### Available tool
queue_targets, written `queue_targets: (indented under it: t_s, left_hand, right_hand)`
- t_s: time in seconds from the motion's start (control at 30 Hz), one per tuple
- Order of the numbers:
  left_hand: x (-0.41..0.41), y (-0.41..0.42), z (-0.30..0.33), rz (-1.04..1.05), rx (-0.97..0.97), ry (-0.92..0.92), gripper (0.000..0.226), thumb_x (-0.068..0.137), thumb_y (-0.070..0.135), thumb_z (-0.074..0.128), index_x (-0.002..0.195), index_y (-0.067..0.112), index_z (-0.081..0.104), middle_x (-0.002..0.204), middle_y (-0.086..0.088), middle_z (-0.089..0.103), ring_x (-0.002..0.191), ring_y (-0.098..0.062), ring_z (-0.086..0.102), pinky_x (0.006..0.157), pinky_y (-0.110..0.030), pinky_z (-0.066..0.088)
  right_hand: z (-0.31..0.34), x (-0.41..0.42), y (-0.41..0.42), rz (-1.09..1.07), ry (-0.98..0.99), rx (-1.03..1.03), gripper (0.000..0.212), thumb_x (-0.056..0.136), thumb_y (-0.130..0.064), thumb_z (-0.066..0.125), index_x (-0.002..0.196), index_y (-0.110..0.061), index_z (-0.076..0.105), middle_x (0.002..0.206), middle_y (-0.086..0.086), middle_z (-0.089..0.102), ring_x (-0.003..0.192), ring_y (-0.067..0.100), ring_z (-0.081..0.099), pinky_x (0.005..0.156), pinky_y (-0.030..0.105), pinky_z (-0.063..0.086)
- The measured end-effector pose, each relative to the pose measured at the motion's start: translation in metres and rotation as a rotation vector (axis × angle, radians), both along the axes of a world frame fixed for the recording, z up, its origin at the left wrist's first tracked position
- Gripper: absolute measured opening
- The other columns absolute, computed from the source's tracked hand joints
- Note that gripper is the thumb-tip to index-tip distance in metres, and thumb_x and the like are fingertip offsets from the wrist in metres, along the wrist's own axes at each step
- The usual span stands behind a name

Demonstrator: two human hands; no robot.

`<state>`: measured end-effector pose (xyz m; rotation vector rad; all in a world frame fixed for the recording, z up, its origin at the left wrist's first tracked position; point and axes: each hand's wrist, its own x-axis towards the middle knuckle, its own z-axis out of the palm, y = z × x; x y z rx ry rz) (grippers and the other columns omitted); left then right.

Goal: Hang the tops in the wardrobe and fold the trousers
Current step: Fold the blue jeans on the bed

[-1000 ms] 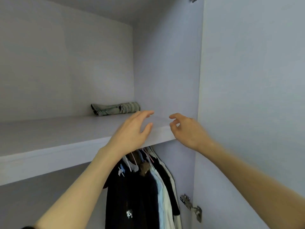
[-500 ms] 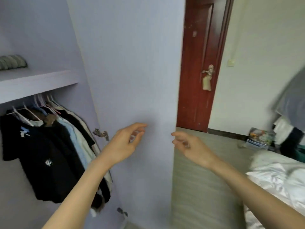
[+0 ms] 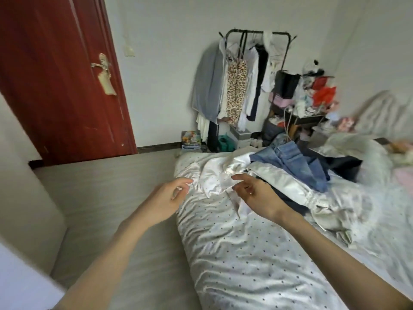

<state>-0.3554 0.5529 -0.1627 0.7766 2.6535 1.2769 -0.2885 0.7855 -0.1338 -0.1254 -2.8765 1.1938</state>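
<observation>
While both hands hang empty over the bed (image 3: 245,253) — left hand (image 3: 165,198) and right hand (image 3: 254,195) loosely curled — jeans (image 3: 297,162) lie tangled with dark clothes (image 3: 344,166) beyond. Risk: grabbing one drags the heap — likely snags the white top (image 3: 214,177).

In the middle of the frame the left hand (image 3: 166,199) and the right hand (image 3: 254,194) hang empty, fingers loosely curled, over the bed (image 3: 245,253). Blue jeans (image 3: 297,164) lie on it at the right. A red door (image 3: 55,81) stands at upper left, a clothes rack (image 3: 257,33) at the upper middle.
</observation>
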Motion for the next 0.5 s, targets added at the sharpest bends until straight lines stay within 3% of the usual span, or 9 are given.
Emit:
queue_targets:
  t_s: [0.27, 0.4, 0.5]
  left_hand:
    - [-0.089, 0.157, -0.054, -0.27, -0.072, -0.099, 0.023, 0.097, 0.023, 0.047, 0.117, 0.028, 0.057, 0.105, 0.016, 0.06, 0.102, -0.007, 0.057, 0.083, -0.013, 0.041]
    - [-0.159, 0.222, -0.085, -0.365, -0.125, -0.151, 0.026, 0.099, 0.022, 0.044, 0.121, 0.026, 0.056, 0.111, 0.012, 0.06, 0.104, -0.007, 0.056, 0.082, -0.012, 0.039]
    - [-0.22, 0.272, -0.106, -0.436, -0.164, -0.189, 0.027, 0.099, 0.02, 0.043, 0.121, 0.023, 0.057, 0.115, 0.01, 0.06, 0.108, -0.007, 0.056, 0.087, -0.014, 0.04]
  right_hand:
    - [-0.053, -0.036, 0.134, -0.303, -0.076, 0.014, 0.033, 0.096, -0.016, 0.044, 0.128, -0.02, 0.052, 0.098, 0.002, 0.064, 0.067, 0.007, 0.056, 0.054, 0.011, 0.042]
    - [-0.086, -0.092, 0.189, -0.418, -0.149, 0.023, 0.034, 0.096, -0.017, 0.044, 0.129, -0.02, 0.052, 0.111, 0.007, 0.067, 0.099, 0.023, 0.063, 0.084, 0.029, 0.049]
    - [-0.105, -0.145, 0.236, -0.524, -0.225, 0.054, 0.033, 0.095, -0.017, 0.044, 0.127, -0.019, 0.054, 0.115, 0.008, 0.066, 0.107, 0.029, 0.06, 0.094, 0.035, 0.045]
